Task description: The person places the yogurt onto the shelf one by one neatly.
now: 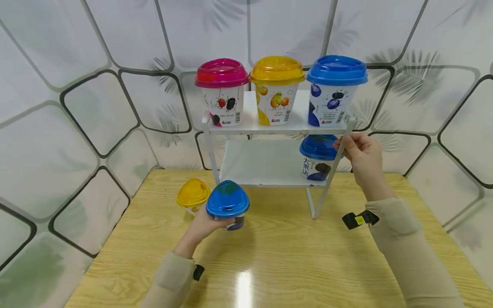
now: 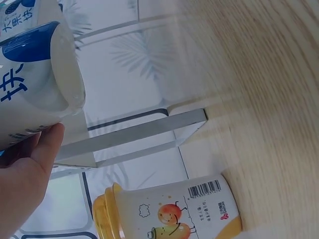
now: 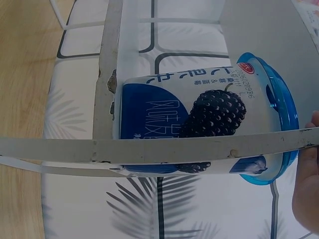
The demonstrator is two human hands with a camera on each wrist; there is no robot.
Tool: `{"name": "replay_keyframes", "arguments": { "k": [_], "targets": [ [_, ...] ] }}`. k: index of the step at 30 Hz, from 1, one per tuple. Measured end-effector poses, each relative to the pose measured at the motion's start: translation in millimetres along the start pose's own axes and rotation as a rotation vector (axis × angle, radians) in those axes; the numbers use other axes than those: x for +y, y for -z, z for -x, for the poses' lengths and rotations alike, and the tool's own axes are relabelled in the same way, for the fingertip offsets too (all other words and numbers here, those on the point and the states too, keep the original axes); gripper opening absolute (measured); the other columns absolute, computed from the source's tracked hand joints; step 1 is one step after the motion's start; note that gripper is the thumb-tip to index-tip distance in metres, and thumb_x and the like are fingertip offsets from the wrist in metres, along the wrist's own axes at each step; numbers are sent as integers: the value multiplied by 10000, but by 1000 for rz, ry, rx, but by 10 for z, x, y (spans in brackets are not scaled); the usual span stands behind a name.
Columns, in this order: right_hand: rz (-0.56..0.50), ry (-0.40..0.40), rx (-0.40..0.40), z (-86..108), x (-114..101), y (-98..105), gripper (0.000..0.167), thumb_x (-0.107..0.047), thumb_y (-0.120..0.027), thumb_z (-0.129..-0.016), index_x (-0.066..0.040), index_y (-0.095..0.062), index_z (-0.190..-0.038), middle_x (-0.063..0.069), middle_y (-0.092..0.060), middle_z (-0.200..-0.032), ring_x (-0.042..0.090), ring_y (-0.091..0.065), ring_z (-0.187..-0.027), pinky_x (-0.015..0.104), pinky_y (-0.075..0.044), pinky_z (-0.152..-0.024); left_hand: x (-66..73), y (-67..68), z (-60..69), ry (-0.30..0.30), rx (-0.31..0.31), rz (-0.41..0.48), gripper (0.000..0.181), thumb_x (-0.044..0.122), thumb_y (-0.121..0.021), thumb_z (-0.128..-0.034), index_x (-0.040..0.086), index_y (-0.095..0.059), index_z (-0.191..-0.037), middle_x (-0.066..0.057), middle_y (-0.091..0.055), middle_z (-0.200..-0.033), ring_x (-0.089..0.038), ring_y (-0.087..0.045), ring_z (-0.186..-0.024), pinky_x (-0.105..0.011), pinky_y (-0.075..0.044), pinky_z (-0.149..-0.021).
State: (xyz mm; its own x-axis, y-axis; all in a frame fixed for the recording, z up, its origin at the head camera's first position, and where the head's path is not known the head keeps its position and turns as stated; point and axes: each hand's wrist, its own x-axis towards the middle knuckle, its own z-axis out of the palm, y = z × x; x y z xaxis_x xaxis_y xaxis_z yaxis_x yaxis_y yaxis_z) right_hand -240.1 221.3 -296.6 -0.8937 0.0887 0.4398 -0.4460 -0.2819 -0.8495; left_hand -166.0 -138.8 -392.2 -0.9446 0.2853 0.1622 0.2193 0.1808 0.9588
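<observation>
My left hand (image 1: pixel 206 224) grips a yogurt cup (image 1: pixel 228 201) with a blue lid, above the table at the left front. The cup's white and blue side fills the upper left of the left wrist view. A yellow-lidded yogurt cup (image 1: pixel 193 194) stands just behind that hand. At the right post of a white two-tier rack (image 1: pixel 265 162), my right hand (image 1: pixel 366 156) pinches the metal by the lower tier. Its fingertips are close to the lid of another blue-lidded cup (image 3: pixel 209 119) on the lower shelf; whether they touch it is unclear.
On the top shelf stand a pink-lidded cup (image 1: pixel 222 92), a yellow-lidded cup (image 1: pixel 276 90) and a blue-lidded cup (image 1: pixel 335 92). The rack's legs rest on the wooden table (image 1: pixel 277 256). A patterned backdrop (image 1: pixel 215 30) surrounds the table behind and at both sides.
</observation>
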Motion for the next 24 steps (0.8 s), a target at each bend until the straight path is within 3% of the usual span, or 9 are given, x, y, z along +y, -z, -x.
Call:
{"name": "replay_keyframes", "arguments": {
  "k": [24],
  "targets": [
    [11, 18, -13, 1, -12, -6, 127, -105, -549, -843, 17, -582, -852, 70, -609, -802, 136, -614, -757, 201, -480, -748, 167, -94, -104, -9, -3, 8, 747, -1, -696, -731, 22, -277, -1349, -193, -410, -1285, -335, -397, -1146, -491, -304, -962]
  ]
}}
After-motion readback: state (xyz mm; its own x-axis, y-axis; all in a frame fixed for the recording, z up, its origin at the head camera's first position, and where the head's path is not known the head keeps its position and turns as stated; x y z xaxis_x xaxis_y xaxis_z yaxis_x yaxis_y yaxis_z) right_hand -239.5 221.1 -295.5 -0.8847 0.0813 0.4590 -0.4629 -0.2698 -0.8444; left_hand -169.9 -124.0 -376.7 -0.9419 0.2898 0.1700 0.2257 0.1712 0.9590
